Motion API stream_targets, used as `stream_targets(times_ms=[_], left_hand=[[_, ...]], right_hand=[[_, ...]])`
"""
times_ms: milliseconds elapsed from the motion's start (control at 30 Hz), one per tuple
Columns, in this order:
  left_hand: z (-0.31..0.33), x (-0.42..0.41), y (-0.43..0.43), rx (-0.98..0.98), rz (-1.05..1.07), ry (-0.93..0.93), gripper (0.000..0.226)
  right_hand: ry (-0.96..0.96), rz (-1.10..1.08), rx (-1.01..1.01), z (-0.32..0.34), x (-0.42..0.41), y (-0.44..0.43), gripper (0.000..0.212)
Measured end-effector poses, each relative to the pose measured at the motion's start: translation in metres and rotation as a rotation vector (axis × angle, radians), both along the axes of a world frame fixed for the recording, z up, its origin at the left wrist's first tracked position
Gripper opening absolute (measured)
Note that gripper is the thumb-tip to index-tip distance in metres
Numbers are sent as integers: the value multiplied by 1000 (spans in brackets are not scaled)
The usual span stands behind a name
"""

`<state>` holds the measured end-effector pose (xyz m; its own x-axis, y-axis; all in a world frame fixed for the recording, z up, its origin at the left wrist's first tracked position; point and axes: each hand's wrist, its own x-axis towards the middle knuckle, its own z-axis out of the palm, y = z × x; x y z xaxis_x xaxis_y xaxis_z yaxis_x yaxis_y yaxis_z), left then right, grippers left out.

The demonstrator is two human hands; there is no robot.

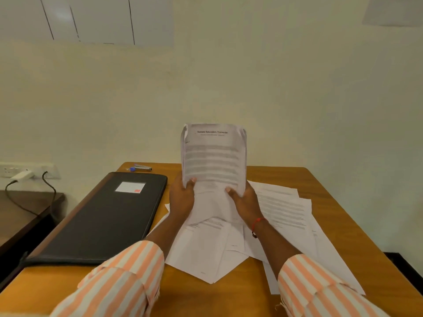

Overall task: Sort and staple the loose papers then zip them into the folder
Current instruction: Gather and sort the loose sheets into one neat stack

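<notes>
While held upright just right of the matte black folder, thin curling sheaf of printed papers pinched at lower corners by left grip and right grip, thumbs in front. Also right of folder: loose white sheets, fanned flat on smooth wooden bench.

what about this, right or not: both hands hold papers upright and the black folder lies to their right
One slip: the head view shows the black folder lying to the left of the left hand and right hand, not to their right. Both do hold the papers upright.
</notes>
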<state>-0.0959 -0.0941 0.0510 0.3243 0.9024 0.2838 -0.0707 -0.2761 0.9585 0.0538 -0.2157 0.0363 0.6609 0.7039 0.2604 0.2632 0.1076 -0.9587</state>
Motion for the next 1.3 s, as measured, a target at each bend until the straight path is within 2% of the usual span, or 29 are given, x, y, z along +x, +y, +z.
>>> stream_targets(times_ms=[67, 100, 167, 233, 300, 433, 567, 700, 767, 833, 900, 933, 967, 1033, 1100, 1133, 1200, 1300], left_hand=[[4, -3, 11, -26, 54, 3, 30], [4, -6, 18, -50, 69, -4, 32], [-1, -16, 33, -141, 96, -46, 34], [-11, -28, 47, -254, 137, -54, 35], [-23, -39, 56, -318, 178, -39, 36], [-35, -50, 61, -354, 224, -21, 38], [-33, -48, 61, -365, 190, -13, 37], [-29, -43, 56, -377, 154, -24, 36], [-28, -42, 52, -387, 117, -8, 32], [-30, -40, 50, -394, 44, 35, 25], [-33, -38, 48, -381, -43, 112, 23], [-35, -36, 47, -372, -83, 154, 23], [-39, -35, 47, -363, -122, 202, 22], [-46, -31, 43, -354, -183, 267, 26], [-51, -28, 40, -325, -232, 312, 29], [-55, -26, 41, -305, -246, 345, 29], [-59, -25, 45, -299, -266, 382, 28], [-54, -28, 42, -342, -276, 330, 29]], right_hand=[[180, 41, 76, 12, 0, 0, 30], [263, -12, 93, 13, 3, 2, 40], [303, -164, -49, 10, 11, 7, 44], [80, -223, -436, -2, 18, 14, 41], [-198, -232, -748, -18, 14, 18, 59], [-380, -303, -881, -34, -4, 30, 75], [-358, -275, -915, -30, -5, 38, 55], [-306, -315, -848, -29, 6, 38, 34], [-236, -318, -686, -27, 18, 37, 35], [-62, -322, -410, -15, 34, 31, 40], [243, -359, -95, 1, 51, 18, 47], [408, -355, 25, 3, 60, 11, 51], [502, -334, 56, 0, 65, 6, 51], [494, -248, -112, -12, 63, -2, 41], [389, -206, -315, -30, 54, -4, 31], [323, -226, -349, -37, 50, -4, 30], [194, -330, -348, -42, 47, -2, 31], [126, -462, -196, -36, 52, -10, 24]])
